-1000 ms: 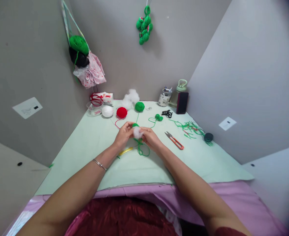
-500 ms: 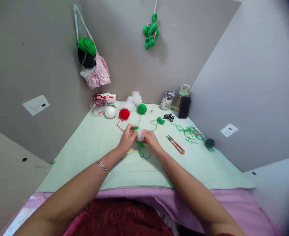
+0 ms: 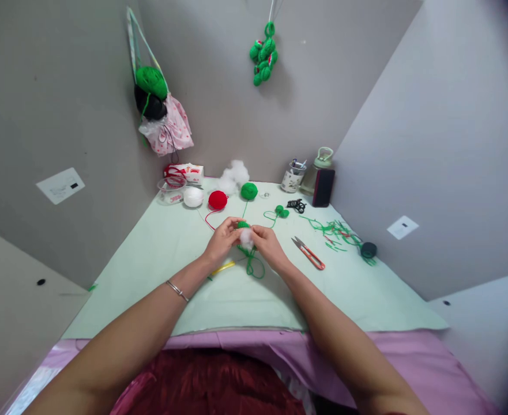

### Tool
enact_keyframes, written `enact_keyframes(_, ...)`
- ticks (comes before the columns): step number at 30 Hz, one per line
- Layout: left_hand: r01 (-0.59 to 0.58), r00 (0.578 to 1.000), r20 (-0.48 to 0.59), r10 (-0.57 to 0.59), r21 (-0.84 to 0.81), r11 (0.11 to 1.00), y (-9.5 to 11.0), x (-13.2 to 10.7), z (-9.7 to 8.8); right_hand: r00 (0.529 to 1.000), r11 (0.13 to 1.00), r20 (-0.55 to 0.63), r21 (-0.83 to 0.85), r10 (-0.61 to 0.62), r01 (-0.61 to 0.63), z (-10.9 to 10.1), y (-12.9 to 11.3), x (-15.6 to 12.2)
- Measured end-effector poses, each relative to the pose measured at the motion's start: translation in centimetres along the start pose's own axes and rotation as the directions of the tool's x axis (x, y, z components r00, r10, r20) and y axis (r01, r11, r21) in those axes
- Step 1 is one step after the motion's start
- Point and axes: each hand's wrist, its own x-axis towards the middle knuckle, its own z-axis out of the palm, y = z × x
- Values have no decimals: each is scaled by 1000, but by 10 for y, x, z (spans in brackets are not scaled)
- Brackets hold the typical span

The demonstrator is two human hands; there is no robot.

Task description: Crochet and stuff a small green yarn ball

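Observation:
Between my hands, above the middle of the table, is a small green crocheted piece (image 3: 243,225) with a tuft of white stuffing (image 3: 246,237) against its near side. My left hand (image 3: 224,237) is closed on the green piece from the left. The fingers of my right hand (image 3: 266,241) pinch the stuffing at its right edge. Loops of green yarn (image 3: 255,267) hang below onto the table. Near my left wrist lies a yellow crochet hook (image 3: 223,268), partly hidden by the arm. A green yarn ball (image 3: 249,191) sits beyond the hands, its strand running toward them.
Orange-handled thread snips (image 3: 309,253) lie right of my hands, near green yarn scraps (image 3: 335,230). Red (image 3: 218,200) and white yarn balls (image 3: 194,197) and a heap of stuffing (image 3: 235,176) stand at the back. A phone (image 3: 323,188) leans by a bottle (image 3: 312,178).
My left hand has shifted slightly left and turned, so more of the green piece shows above the stuffing. The tuft looks smaller and lower. More of the yellow hook is visible.

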Motion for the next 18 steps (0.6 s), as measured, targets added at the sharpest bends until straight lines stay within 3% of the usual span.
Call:
enact_keyframes(10, -13, 992, -123, 34, 169, 986, -10, 8, -11, 989, 998, 147, 68, -1, -9, 8, -6, -5)
enact_keyframes(18, -54, 993, -101, 68, 129, 990, -10, 1, -2, 999, 1000, 48, -6, 21, -21, 4, 3, 2)
